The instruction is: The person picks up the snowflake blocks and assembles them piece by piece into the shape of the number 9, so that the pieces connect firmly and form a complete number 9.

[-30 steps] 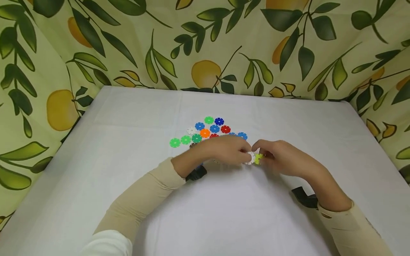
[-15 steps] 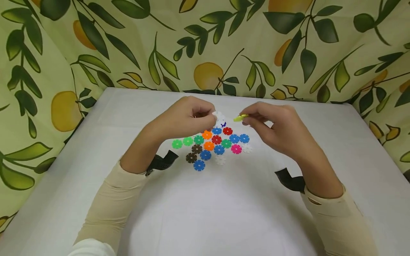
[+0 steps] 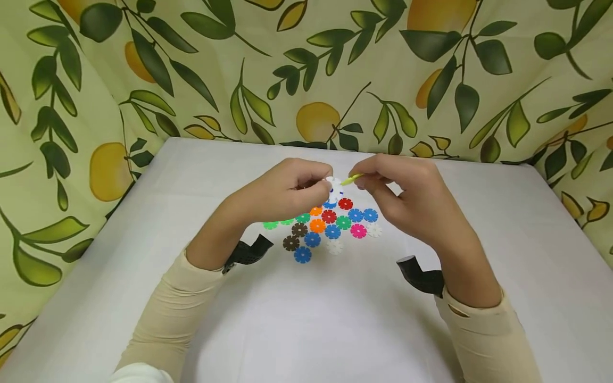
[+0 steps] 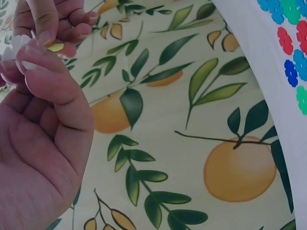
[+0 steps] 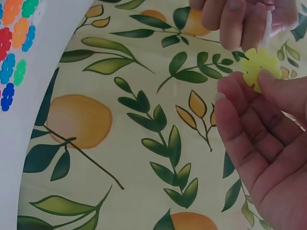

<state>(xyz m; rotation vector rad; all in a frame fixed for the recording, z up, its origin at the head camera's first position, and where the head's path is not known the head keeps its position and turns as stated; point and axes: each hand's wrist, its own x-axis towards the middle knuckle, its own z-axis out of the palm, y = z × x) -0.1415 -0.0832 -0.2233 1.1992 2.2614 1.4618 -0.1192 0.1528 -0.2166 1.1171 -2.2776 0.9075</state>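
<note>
Above the table, my left hand (image 3: 282, 189) pinches a white notched plastic disc (image 3: 335, 187) between thumb and fingers. My right hand (image 3: 407, 189) pinches a yellow notched disc (image 5: 259, 68) by its edge, seen flat in the right wrist view and nearly edge-on in the head view. The yellow disc is at the white one's rim; whether their notches interlock I cannot tell. In the left wrist view, the white disc (image 4: 18, 45) is partly covered by my fingers. Below the hands, several more notched discs lie on the table, such as a pink disc (image 3: 358, 231) and a red disc (image 3: 329, 216).
A white cloth covers the table (image 3: 306, 319). Behind it hangs a curtain (image 3: 268, 69) printed with leaves and fruit. Black wrist mounts (image 3: 421, 276) stick out beneath both forearms. My left hand hides part of the disc group.
Both hands have lifted the white and yellow discs from the table's near-right side of the group, up and leftward. Since half a second ago, the yellow disc has come to the white disc's edge.
</note>
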